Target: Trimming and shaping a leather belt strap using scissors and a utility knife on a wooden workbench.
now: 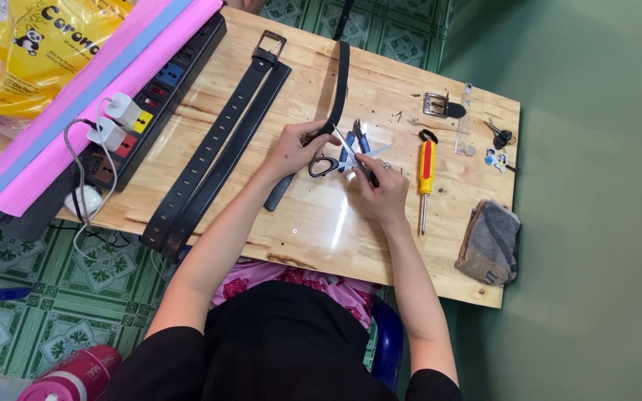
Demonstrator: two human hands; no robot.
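We look almost straight down from one head-worn camera onto the wooden surface [321,223], fairly near, with our own lap at the bottom edge and tiled floor [61,297] at left.

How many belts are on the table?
3. Two black belts lie side by side left of the hands. A third belt is held by the left hand; the right hand holds scissors. A loose buckle lies separately.

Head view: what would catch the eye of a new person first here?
At the middle of the wooden table, the left hand holds a black belt strap while the right hand holds open scissors against it. Two more black belts lie to the left, and a red-and-yellow screwdriver lies to the right.
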